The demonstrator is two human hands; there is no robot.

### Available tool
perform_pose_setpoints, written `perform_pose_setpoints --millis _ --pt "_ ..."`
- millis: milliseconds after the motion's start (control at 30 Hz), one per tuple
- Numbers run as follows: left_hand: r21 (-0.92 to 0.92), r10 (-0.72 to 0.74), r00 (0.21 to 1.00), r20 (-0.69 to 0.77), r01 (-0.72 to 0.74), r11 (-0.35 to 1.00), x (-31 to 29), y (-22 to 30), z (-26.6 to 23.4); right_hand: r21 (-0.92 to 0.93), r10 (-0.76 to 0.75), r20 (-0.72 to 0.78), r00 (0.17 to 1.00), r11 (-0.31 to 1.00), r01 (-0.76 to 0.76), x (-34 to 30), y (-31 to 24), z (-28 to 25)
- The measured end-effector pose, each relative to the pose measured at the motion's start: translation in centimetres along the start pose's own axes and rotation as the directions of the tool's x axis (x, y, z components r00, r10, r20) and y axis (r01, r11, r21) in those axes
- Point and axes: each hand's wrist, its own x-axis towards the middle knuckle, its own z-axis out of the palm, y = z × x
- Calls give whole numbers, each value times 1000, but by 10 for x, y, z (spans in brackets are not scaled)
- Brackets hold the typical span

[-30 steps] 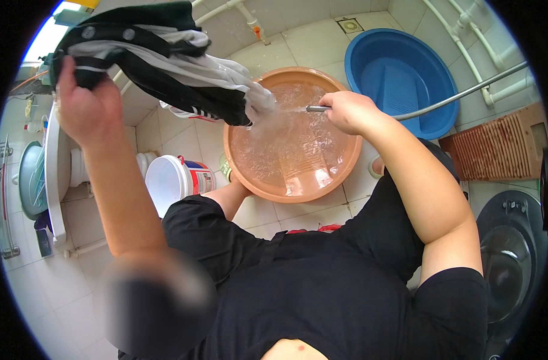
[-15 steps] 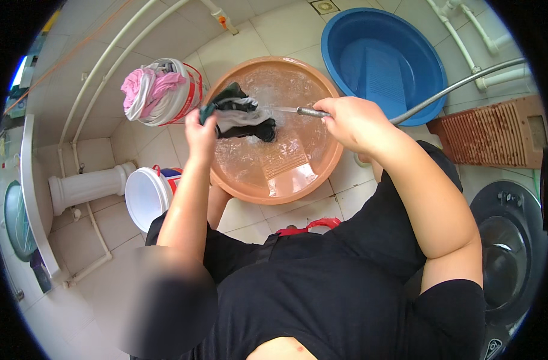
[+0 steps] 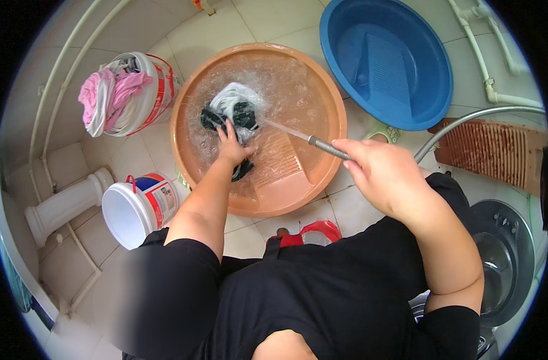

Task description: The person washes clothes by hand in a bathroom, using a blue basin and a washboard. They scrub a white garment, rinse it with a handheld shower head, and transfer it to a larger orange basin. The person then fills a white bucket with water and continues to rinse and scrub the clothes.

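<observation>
A dark green and white garment lies wet in the water of a round orange-brown basin. On its near side my left hand rests with the fingers spread, pressing into the dark cloth. My right hand is closed around the end of a flexible metal hose, over the basin's right rim. From the hose a stream of water runs leftward onto the garment, and the water around it is churned with bubbles. A ribbed washboard slope is moulded into the basin's near side.
A blue basin stands at the far right. A brown ribbed washboard lies by the right wall. At left are a bucket heaped with pink and white cloth and a white bucket. A dark appliance is at lower right.
My left hand has lowered the garment into the water and its fingers have spread on it. My right hand has moved nearer to me and right, still holding the running hose.
</observation>
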Motion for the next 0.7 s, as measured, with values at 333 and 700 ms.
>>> perform_pose_setpoints --millis 333,700 --pt "323 -304 934 186 234 917 39 -66 -4 -28 -64 -3 998 998 64 11 -2 7" --pt "60 -275 961 27 273 960 -18 -62 10 -63 -75 -6 997 995 75 4 -4 13"
